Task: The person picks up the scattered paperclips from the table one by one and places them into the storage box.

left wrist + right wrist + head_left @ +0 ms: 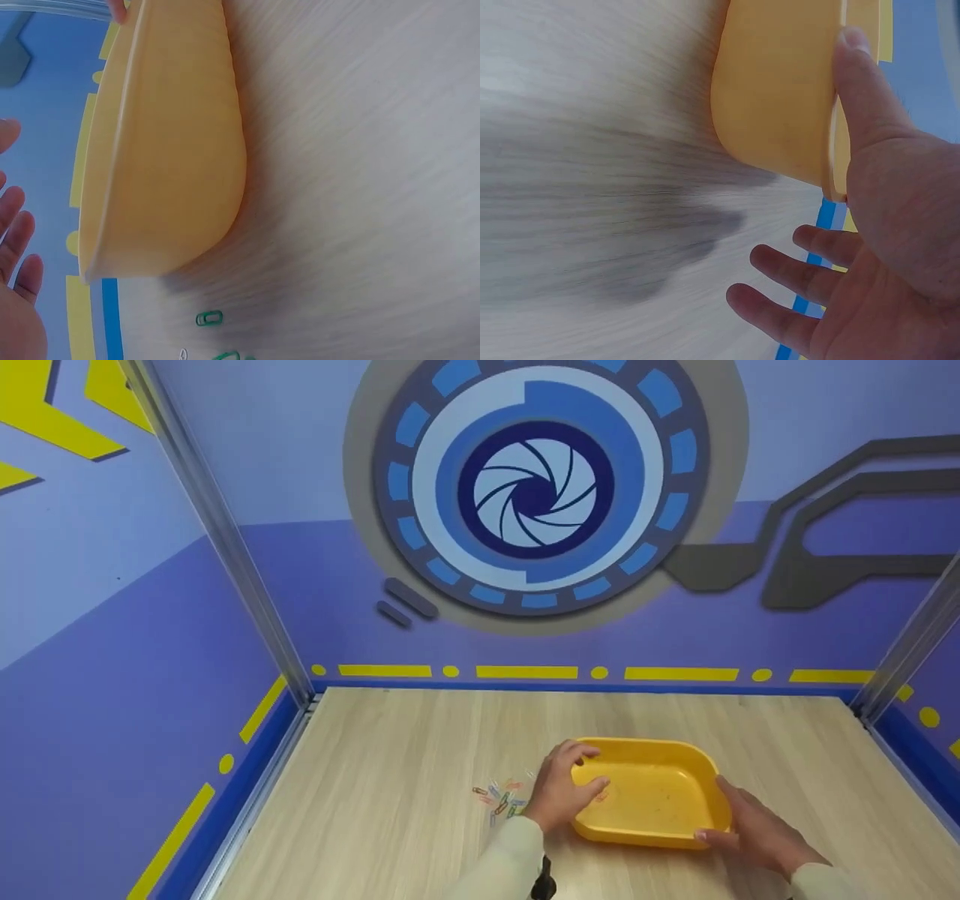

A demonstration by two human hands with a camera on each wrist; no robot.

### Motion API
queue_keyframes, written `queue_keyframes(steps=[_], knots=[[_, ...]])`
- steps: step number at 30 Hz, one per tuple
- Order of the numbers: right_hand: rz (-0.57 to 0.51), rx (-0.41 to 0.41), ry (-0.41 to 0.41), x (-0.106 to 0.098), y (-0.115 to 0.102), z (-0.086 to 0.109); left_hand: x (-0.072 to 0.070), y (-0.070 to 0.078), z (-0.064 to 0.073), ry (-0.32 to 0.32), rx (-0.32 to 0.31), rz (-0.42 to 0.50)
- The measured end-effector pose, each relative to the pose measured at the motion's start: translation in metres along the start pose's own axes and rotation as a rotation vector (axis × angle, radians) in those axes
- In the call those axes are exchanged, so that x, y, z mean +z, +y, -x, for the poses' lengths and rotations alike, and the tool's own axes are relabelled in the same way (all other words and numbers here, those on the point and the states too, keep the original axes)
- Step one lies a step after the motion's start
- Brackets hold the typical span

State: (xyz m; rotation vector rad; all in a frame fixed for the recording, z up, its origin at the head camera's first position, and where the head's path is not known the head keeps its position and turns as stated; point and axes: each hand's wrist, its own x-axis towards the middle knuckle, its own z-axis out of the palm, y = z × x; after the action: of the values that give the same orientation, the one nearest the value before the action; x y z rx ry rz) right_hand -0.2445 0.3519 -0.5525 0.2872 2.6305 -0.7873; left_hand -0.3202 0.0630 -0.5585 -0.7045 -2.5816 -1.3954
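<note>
A yellow rectangular plastic tray [651, 834] stands on the wooden table, with a reddish paper clip [602, 796] visible inside near its left end. My left hand [561, 789] hovers over the tray's left end, its fingers loosely bent and apart from the wall in the left wrist view. At the front right corner, my right hand [765, 826] touches the tray with its thumb [855, 67] on the rim and the other fingers spread. Several coloured paper clips [501, 808] lie scattered left of the tray, partly hidden by my left hand.
Light wood tabletop [375, 780] extends around the tray. A blue and purple printed back wall [315, 600] closes the far side, and metal posts [259, 607] stand at the corners. A green paper clip [209, 318] lies close to the tray's wall.
</note>
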Motion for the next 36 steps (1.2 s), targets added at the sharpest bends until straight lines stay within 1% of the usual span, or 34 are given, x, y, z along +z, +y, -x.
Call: queue_keyframes(steps=[4, 9, 14, 18, 22, 27, 33, 36], knots=[[0.0, -0.005, 0.0, 0.002, 0.001, 0.0, -0.004, -0.003, 0.004, -0.001, 0.005, -0.002], [0.006, 0.005, -0.011, 0.004, 0.005, 0.001, -0.008, -0.006, 0.007, -0.002, -0.017, 0.005], [0.016, -0.01, 0.0, 0.004, 0.005, -0.001, -0.01, -0.012, 0.01, 0.015, 0.001, 0.015], [0.021, -0.021, 0.003, 0.003, 0.003, -0.001, -0.013, -0.018, 0.013, 0.012, 0.012, 0.013], [0.007, -0.025, -0.009, 0.002, 0.002, 0.001, -0.02, -0.022, 0.014, -0.001, 0.003, 0.04], [-0.033, -0.008, -0.031, 0.001, 0.002, 0.002, -0.028, -0.024, 0.013, -0.021, -0.015, 0.037], [-0.009, -0.017, -0.019, 0.003, 0.003, 0.0, -0.039, -0.031, 0.014, -0.022, -0.03, 0.026], [-0.012, -0.013, -0.018, 0.003, 0.003, -0.001, -0.044, -0.035, 0.015, -0.016, -0.026, 0.028]])
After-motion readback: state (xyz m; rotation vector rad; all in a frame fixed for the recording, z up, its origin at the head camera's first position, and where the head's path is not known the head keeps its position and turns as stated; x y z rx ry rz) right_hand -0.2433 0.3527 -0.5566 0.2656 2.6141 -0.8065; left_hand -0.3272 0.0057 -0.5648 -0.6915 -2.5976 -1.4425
